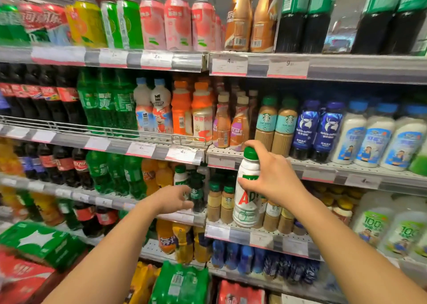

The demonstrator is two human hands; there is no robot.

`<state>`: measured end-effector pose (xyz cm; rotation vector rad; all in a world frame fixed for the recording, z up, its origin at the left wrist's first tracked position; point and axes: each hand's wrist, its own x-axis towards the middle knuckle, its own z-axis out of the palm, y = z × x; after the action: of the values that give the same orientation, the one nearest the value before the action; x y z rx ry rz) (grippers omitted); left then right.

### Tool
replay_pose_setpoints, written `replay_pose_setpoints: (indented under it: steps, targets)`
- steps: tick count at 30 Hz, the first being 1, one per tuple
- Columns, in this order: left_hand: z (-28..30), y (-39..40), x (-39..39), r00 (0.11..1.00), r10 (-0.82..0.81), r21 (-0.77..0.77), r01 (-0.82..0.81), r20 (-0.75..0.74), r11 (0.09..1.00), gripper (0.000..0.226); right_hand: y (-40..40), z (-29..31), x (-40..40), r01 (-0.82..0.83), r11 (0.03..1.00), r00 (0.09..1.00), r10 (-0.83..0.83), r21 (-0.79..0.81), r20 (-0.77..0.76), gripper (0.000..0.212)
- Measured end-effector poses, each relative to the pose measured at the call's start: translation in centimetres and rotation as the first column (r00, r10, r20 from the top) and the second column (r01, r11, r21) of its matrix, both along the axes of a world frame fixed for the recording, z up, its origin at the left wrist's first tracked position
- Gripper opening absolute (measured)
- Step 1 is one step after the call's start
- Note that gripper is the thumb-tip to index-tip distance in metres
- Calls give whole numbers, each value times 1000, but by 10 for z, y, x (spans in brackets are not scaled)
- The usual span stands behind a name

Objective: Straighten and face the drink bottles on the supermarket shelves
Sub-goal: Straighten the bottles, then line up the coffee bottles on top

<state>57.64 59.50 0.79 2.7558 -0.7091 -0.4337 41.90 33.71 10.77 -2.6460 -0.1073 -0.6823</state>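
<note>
White bottle [246, 197] — green cap, red letters.
Right hand [271, 176] held it upright before the shelf edge [261, 236]; left hand [175, 199] gripped a dark bottle [197, 194].

2 bare, sleeveless forearms [111, 248]

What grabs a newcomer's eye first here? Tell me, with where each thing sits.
First comes the white bottle with a green cap, held up in front of the shelves near the middle by the right hand, fingers curled round its neck and shoulder. Just left and lower, the left hand closes on a dark bottle with a green label at a shelf edge. Above, a row of pink cans stands out on the top shelf.
</note>
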Motion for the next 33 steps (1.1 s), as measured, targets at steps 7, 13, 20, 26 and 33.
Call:
replay_pose_setpoints:
  steps: [7, 13, 20, 26, 33]
  targets:
    - [-50, -31, 42, 928, 286, -270, -219, 240, 937, 51, 17, -34, 31, 118, 992, 993, -119, 31, -1, 84]
    - [-65, -49, 67, 916, 294, -212, -241, 273, 947, 46, 30, -56, 48, 221, 975, 975, -221, -31, 4, 84]
    - [-71, -52, 74, 897, 333, -245, -267, 292, 932, 43, 39, -70, 57, 261, 965, 964, -261, -12, -43, 83]
    - [-75, -41, 63, 894, 265, -281, -166, 361, 945, 47, 44, -85, 63, 257, 964, 965, -252, 68, -72, 78]
    - [-49, 17, 51, 922, 217, -536, -12, 321, 844, 45, 66, -114, 80, 214, 960, 972, -192, 179, -132, 75]
